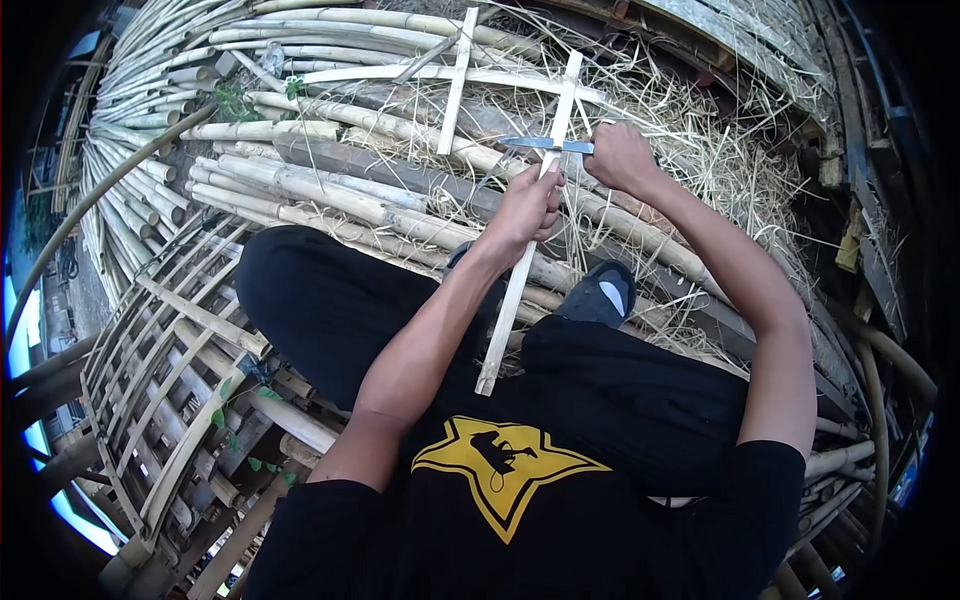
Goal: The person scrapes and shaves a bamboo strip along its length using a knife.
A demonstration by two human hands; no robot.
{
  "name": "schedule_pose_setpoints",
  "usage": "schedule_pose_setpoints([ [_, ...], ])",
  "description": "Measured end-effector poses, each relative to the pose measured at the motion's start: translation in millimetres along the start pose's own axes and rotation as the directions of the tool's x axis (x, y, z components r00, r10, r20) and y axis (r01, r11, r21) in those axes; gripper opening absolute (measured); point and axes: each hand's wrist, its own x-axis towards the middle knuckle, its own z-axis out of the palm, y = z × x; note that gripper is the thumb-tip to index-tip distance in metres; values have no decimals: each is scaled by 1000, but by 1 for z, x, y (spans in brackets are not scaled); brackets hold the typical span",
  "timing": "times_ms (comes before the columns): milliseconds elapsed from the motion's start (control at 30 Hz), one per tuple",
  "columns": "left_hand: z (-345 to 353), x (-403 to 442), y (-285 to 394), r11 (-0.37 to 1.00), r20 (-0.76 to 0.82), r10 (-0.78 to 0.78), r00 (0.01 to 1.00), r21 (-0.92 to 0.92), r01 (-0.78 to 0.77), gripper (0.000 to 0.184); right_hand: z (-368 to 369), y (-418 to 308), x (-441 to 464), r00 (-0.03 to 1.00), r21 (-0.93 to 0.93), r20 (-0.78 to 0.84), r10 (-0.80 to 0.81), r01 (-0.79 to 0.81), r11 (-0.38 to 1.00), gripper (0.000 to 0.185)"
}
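A long pale bamboo strip [508, 315] slants up from near my lap, with my left hand [526, 208] wrapped around its upper half. In my right hand [617, 158] is a knife [545, 145], its handle hidden by the fingers. The blade lies across the strip just above my left thumb and points left, touching the wood. Beyond the hands, a shorter flat strip [458, 85] rests across a long thin bamboo slat [400, 74].
Bamboo poles [330, 190] lie under and before my legs, more stacked at the far left. Shavings [690, 170] cover the ground to the right. A woven bamboo lattice [150, 370] stands at left, wooden boards [765, 50] at upper right. My shoe [600, 292] is below the hands.
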Motion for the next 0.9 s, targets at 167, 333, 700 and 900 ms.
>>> schedule_pose_setpoints([
  [167, 4, 8, -1, 998, -65, -19, 998, -55, 16, 19, 0, 3, 18, 997, -62, -17, -78, 77, 995, 20],
  [333, 5, 18, 0, 995, -125, -33, 992, -103, 21, 18, 2, 7, 44, 988, -137, -21, -151, 147, 980, 21],
  [700, 22, -1, 14, 990, -72, 16, 997, -140, -26, 21, -52, 56, 73, 981, -163, -77, 180, -191, 968, 28],
  [900, 2, -27, 8, 988, 129, -44, 991, -143, 62, 21, -111, 228, -1, 681, -57, -324, 657, -707, 705, 40],
])
